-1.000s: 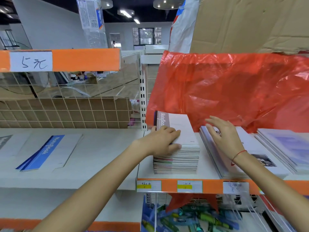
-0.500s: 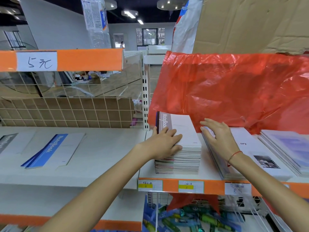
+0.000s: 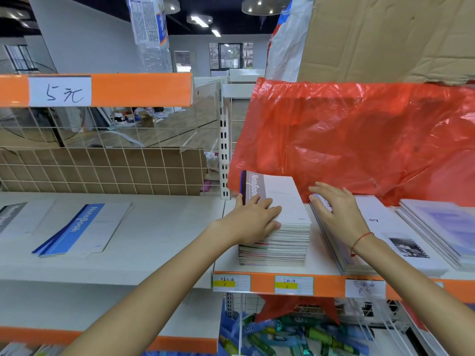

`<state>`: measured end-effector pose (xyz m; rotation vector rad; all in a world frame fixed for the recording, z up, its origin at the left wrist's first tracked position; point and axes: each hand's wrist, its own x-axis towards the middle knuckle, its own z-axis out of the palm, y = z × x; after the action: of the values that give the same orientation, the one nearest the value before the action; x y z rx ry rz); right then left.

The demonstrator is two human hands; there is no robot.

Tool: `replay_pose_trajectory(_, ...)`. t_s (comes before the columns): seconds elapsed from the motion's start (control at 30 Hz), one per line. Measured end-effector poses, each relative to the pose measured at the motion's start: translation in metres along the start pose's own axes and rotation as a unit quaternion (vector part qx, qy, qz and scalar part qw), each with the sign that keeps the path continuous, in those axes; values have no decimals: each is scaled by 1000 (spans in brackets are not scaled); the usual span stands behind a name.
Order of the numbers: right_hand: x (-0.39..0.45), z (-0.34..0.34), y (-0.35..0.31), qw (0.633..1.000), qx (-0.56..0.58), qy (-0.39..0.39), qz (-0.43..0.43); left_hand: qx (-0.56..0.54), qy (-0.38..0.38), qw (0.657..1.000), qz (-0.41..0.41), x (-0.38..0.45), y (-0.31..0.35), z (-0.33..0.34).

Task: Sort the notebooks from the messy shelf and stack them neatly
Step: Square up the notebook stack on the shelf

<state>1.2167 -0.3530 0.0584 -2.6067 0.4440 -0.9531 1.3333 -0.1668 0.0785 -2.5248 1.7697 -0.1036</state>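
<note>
**Shelf stock, right bay — two hands on notebook stacks**

Left hand (image 3: 257, 219): lies on the near left corner of the tall notebook stack (image 3: 276, 237), fingers straight and close together across the top cover, thumb along the left edge. It presses flat; nothing is gripped.

Right hand (image 3: 334, 209): palm down, fingers straight and slightly spread, resting on the far left corner of the lower white stack (image 3: 385, 242) just right of the tall one. A red string (image 3: 359, 241) circles the wrist.

Tall notebook stack: on the right-bay shelf board (image 3: 226, 258), near its left end, top cover white with a grey "NoteBook" band along the spine (far edge tucked under hanging plastic).

Lower white stack: flat, slanted a little, carrying a small black-and-white photo print on its cover.

Third stack (image 3: 442, 227): bluish covers, at the far right, just beside the white one.

Red plastic sheet (image 3: 359, 140): draped over the back of the right bay, below a cardboard box (image 3: 385, 37).

Left bay — one blue-banded notebook (image 3: 82, 228) lying flat and alone, a grey-banded one (image 3: 12, 217) at the left frame edge.

Price labels (image 3: 293, 285): on the orange shelf lip below the stacks.
</note>
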Motion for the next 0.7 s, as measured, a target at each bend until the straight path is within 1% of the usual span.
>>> replay_pose_trajectory(0.2, -1, -2, -6, 1000, 2, -11, 2, 1, 1, 1000, -6, 0, 0, 0)
replay_pose_trajectory(0.3, 0, -2, -9, 1000, 0, -11, -5, -21, 15, 1000, -12, -2, -2, -1)
replay_pose_trajectory(0.37, 2, -1, -13, 1000, -6, -8, -16, -39, 66, 997, -20, -6, -7, -1)
replay_pose_trajectory(0.43, 5, 3, -21, 999, -10, -15, -32, -57, 136, 988, -38, -16, -16, -2)
replay_pose_trajectory(0.53, 14, 12, -45, 997, -13, -30, -75, -80, 216, 968, -96, -40, -38, -4)
replay_pose_trajectory(0.63, 26, 24, -85, 991, -6, -28, -132, -74, 265, 949, -154, -76, -67, -1)
replay_pose_trajectory(0.7, 33, 37, -117, 986, -2, -27, -165, -79, 279, 936, -202, -103, -87, 4)
